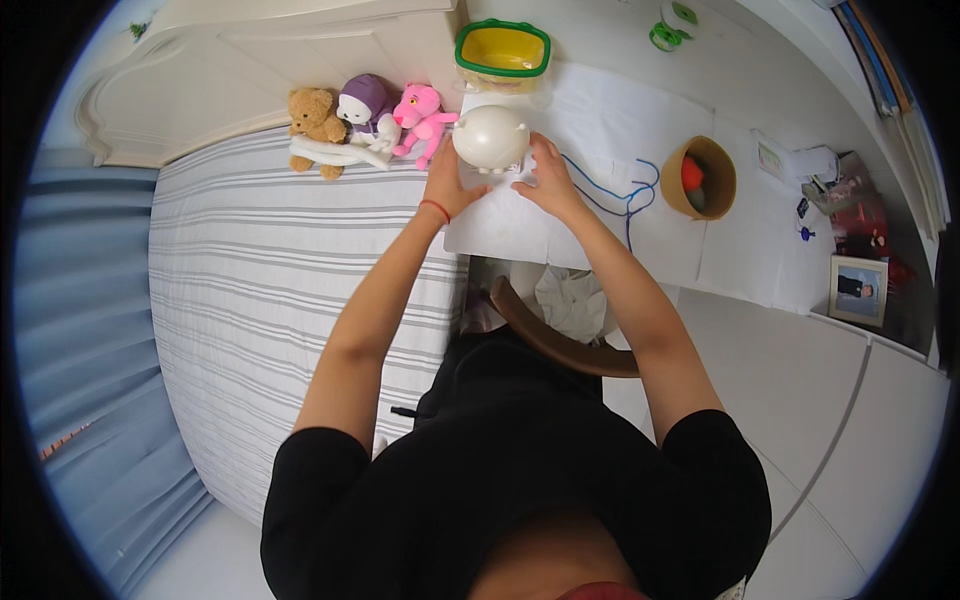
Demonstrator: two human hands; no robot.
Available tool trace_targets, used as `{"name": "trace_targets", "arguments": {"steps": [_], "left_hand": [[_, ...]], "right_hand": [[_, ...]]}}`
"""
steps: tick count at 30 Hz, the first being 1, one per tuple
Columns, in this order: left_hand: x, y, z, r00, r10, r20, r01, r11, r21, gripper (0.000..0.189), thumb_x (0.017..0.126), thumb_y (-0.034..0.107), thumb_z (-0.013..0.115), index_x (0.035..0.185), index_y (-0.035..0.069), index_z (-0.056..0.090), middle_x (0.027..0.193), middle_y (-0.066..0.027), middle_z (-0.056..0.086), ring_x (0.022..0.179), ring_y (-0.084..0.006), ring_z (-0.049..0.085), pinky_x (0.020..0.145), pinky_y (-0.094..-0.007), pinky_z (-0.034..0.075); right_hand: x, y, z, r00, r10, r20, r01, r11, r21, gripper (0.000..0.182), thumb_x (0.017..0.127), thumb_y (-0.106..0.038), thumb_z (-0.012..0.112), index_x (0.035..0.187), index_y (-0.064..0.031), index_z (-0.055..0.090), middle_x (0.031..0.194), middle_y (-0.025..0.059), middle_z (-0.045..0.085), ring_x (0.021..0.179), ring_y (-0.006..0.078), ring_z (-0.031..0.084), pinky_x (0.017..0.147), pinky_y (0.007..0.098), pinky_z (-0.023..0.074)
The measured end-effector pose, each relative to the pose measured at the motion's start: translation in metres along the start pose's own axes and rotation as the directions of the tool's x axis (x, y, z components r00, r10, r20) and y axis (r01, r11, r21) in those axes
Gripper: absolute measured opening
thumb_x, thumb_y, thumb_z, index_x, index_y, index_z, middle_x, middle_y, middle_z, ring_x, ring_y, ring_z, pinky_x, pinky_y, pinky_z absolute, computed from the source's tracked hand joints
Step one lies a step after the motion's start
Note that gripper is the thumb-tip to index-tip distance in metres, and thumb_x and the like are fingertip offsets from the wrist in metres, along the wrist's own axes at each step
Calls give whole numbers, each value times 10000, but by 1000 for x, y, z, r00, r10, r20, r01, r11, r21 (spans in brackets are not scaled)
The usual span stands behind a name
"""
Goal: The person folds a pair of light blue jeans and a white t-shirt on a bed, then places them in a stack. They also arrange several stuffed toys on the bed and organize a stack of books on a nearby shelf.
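Observation:
A glossy white rounded ornament (491, 136) with small nubs and feet, perhaps a piggy bank, stands on the white-covered desk (495, 229). On its left side is my left hand (452, 180), with a red cord around the wrist. My right hand (551, 178) is on the opposite side. Both hands have the thumb spread away from the fingers. Whether the fingertips touch the ornament is hard to tell. Just right of my right hand lie blue clothes hangers (628, 196). A pink plush toy (421, 120) sits close to my left fingers.
Behind the ornament stands a yellow basket with a green rim (504, 51). A tan round bin (720, 180) holds something red. Two more plush toys, a brown bear (313, 112) and a purple-hooded one (365, 101), sit on the striped bed (300, 247). A curved wooden chair back (555, 341) is before me.

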State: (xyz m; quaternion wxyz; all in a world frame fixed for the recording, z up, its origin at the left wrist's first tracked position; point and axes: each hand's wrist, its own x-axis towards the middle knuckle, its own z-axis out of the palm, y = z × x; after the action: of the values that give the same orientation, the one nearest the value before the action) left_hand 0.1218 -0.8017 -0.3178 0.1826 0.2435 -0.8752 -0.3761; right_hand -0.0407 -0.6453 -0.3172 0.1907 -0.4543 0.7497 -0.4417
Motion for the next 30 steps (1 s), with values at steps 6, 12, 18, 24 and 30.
{"name": "trace_targets", "arguments": {"steps": [6,12,18,24,30], "left_hand": [[47,-31,-2,959,31,282,-106,962,253,853,602,262,879,1338,64,495,1359,-170,496,1274,-357,436,1071,-426,381],[62,-21,-2,948,-141,285,-1,894,448,909,557,411,887,1324,99,512,1323,-109,524,1233,-328,448,1015,-422,423],[68,4,-1,927,-124,354,-33,913,407,958,533,397,890,1346,104,478,1319,-117,518,1218,-322,470,994,-416,442],[108,49,59,951,234,201,-226,972,-63,973,579,144,870,1419,89,383,1319,-200,489,1207,-362,500,1038,-412,433],[164,90,100,972,137,191,-82,959,-273,875,702,95,803,1438,5,338,1416,-250,414,1179,-397,539,1019,-391,464]], "right_hand": [[33,13,12,986,-147,72,159,966,-203,1005,515,-91,895,1398,-94,416,1450,169,404,1270,357,467,1020,425,448],[43,4,15,989,143,42,-142,989,-29,1064,451,-93,917,1373,-89,386,1285,161,565,1153,382,564,953,431,494],[39,-1,-8,983,166,77,-166,986,-2,1132,476,-153,933,1400,-71,284,1307,170,543,1194,351,552,988,394,482],[37,31,-103,997,-77,30,81,982,-169,1015,508,-174,932,1365,-66,398,1280,147,575,1166,297,571,988,349,481],[96,71,-176,952,222,213,-206,974,-93,572,633,-171,896,1136,-62,647,1098,74,670,994,195,616,869,332,518]]}}
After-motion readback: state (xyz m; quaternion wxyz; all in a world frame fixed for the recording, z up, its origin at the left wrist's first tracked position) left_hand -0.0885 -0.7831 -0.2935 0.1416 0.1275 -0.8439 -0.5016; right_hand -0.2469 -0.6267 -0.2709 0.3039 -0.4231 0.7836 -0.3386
